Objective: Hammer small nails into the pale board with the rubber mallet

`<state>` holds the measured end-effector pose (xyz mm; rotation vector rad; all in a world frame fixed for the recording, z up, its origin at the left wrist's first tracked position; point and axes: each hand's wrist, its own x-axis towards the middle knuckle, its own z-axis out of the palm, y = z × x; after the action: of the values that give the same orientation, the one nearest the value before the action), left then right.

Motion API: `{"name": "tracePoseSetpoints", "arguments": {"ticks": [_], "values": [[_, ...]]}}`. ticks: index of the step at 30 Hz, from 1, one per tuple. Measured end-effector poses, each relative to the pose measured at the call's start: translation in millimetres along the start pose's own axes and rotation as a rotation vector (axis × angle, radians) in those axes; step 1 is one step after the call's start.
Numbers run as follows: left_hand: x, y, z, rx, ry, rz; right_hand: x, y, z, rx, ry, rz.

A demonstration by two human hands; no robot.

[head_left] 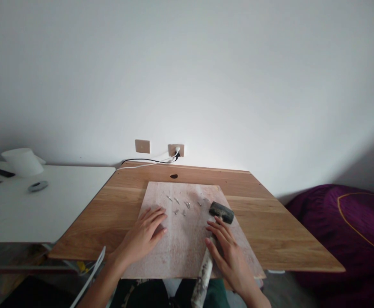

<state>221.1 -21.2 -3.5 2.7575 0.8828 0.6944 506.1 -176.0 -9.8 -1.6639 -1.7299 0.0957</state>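
A pale plywood board (pixel 180 239) lies on a wooden table (pixel 270 222) in front of me. Several small metal nails (pixel 182 204) are scattered on the board's far half. A hammer with a dark head (pixel 221 211) and a worn, pale handle (pixel 203 278) lies along the board's right side. My left hand (pixel 143 235) rests flat on the board with fingers stretched out, just short of the nails. My right hand (pixel 227 252) lies over the hammer's handle, fingers extended toward the head and not wrapped round it.
A white table (pixel 46 205) adjoins on the left, carrying a white tipped cup-like object (pixel 23 161), a small grey disc (pixel 37 186) and dark tools at its far edge. Wall sockets (pixel 176 150) with cables sit behind. A purple beanbag (pixel 344 226) sits at the right.
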Motion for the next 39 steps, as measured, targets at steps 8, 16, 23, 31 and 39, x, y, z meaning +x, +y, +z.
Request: {"name": "tracePoseSetpoints", "arguments": {"ticks": [8, 16, 23, 31, 39], "values": [[0.9, 0.8, -0.7, -0.011, 0.004, -0.004, 0.6, -1.6, -0.5, 0.015, 0.016, 0.005], [0.3, -1.1, 1.1, -0.016, 0.007, -0.003, 0.5, -0.1, 1.3, 0.008, 0.022, 0.001], [-0.6, -2.3, 2.5, -0.026, 0.022, -0.002, 0.2, -2.1, -1.0, 0.008, 0.025, -0.003], [-0.4, -1.6, 0.9, -0.030, 0.041, 0.012, 0.0, -1.3, -0.3, -0.007, 0.030, -0.009], [-2.7, -3.3, 5.0, 0.010, 0.045, 0.009, -0.3, -1.4, 1.0, -0.054, 0.007, -0.035]]}}
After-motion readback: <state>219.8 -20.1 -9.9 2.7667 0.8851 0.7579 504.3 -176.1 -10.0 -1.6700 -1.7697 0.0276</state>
